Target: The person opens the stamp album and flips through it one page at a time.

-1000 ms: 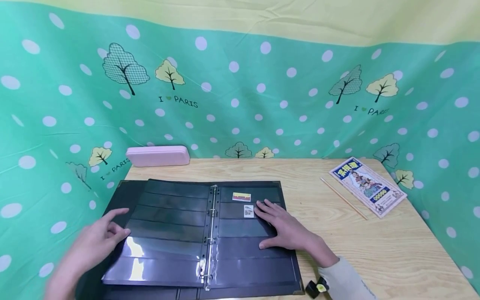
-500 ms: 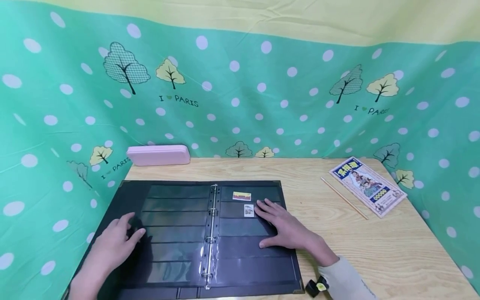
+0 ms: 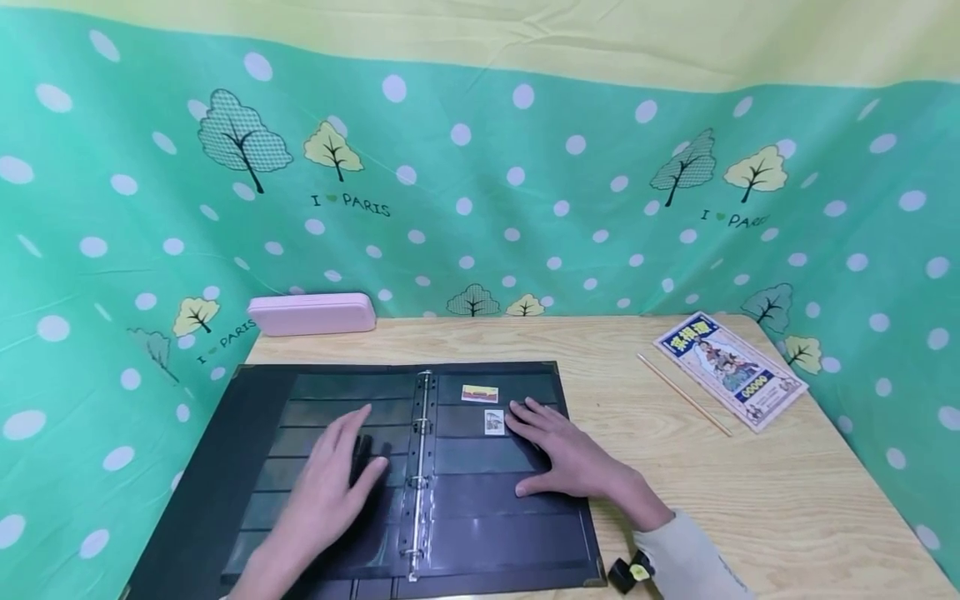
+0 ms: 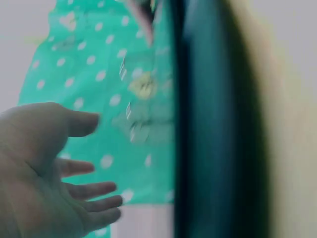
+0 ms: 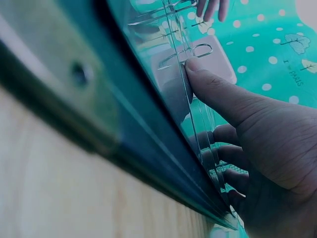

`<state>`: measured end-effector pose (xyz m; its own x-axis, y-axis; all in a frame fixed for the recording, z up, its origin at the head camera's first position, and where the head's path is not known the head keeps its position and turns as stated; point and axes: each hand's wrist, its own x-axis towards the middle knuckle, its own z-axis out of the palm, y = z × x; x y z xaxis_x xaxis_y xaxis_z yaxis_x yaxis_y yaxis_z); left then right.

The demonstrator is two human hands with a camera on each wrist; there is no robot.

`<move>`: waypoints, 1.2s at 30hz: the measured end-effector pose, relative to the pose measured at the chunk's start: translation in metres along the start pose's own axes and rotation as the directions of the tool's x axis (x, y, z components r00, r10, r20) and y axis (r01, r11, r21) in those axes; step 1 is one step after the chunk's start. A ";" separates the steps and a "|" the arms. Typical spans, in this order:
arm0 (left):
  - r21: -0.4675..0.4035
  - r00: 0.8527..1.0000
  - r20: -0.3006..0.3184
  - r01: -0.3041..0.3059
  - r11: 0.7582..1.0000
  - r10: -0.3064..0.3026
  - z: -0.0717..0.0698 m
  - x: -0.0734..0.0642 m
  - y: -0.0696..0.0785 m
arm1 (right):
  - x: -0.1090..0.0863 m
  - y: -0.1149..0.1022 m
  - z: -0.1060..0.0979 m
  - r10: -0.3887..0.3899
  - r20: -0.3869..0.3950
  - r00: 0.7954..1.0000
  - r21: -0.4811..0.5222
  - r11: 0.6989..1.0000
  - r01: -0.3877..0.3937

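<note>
A black ring-binder stamp album [image 3: 206,450] lies spread out on the table, metal rings [image 3: 421,454] down its middle. Both facing pages have clear strip pockets. On the right page, a red-and-yellow stamp [image 3: 480,393] sits in the top strip, with a small grey-and-white stamp [image 3: 494,422] one strip lower. My left hand [image 3: 326,475] is over the left page [image 3: 277,442], thumb and fingers spread and holding nothing. My right hand [image 3: 562,454] rests on the right page near its outer edge, fingertips beside the grey stamp. The right wrist view shows its thumb [image 5: 213,87] against the clear pockets.
A pink case [image 3: 311,315] stands at the back left of the table. At the right lie a thin wooden stick [image 3: 684,394] and a printed booklet [image 3: 731,371]. A polka-dot green curtain [image 3: 517,200] encloses the table's back and sides. The album reaches the front edge.
My left hand has moved right from the left page's outer edge to over that page. The page, tilted and slightly raised before, now lies flat. My right hand has stayed put.
</note>
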<state>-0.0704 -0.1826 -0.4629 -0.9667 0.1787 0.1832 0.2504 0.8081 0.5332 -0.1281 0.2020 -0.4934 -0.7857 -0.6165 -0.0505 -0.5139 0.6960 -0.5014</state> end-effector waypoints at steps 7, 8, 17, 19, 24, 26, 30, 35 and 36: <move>-0.243 1.000 -0.012 -0.005 0.970 0.002 0.028 -0.003 0.009 | 0.003 0.000 0.000 -0.009 -0.002 1.000 0.002 1.000 0.009; -0.277 1.000 -0.022 -0.007 0.961 0.001 0.032 -0.003 0.008 | 0.003 0.000 0.000 -0.008 -0.002 1.000 0.002 1.000 0.008; -0.480 0.993 0.007 0.106 0.871 -0.117 0.059 -0.011 0.007 | 0.005 -0.002 0.002 -0.026 -0.004 1.000 -0.022 0.999 0.026; -0.476 0.994 0.001 0.100 0.874 -0.113 0.061 -0.012 0.006 | 0.005 -0.002 0.002 -0.028 -0.006 1.000 -0.025 0.999 0.028; -0.382 0.998 0.012 0.065 0.922 -0.065 0.065 -0.013 0.004 | 0.006 -0.002 0.000 -0.028 -0.005 1.000 -0.022 0.999 0.028; -0.329 1.000 0.002 0.026 0.944 -0.027 0.066 -0.013 0.003 | 0.007 -0.003 -0.002 -0.030 -0.002 1.000 -0.018 0.999 0.029; -0.284 0.999 -0.021 -0.034 0.958 0.029 0.070 -0.013 0.002 | 0.007 -0.002 -0.004 -0.025 0.003 1.000 -0.014 1.000 0.025; -0.337 0.998 -0.059 -0.042 0.940 0.023 0.072 -0.012 0.002 | 0.007 -0.001 -0.007 -0.013 0.006 1.000 -0.006 1.000 0.013; -0.357 0.997 -0.077 -0.049 0.933 0.023 0.072 -0.011 0.002 | 0.007 -0.001 -0.008 -0.011 0.007 1.000 0.000 1.000 0.011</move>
<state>-0.0626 -0.1426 -0.5230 -0.9538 0.1530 0.2587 0.2999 0.5445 0.7834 -0.1359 0.1998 -0.4864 -0.7776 -0.6266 -0.0514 -0.5224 0.6894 -0.5018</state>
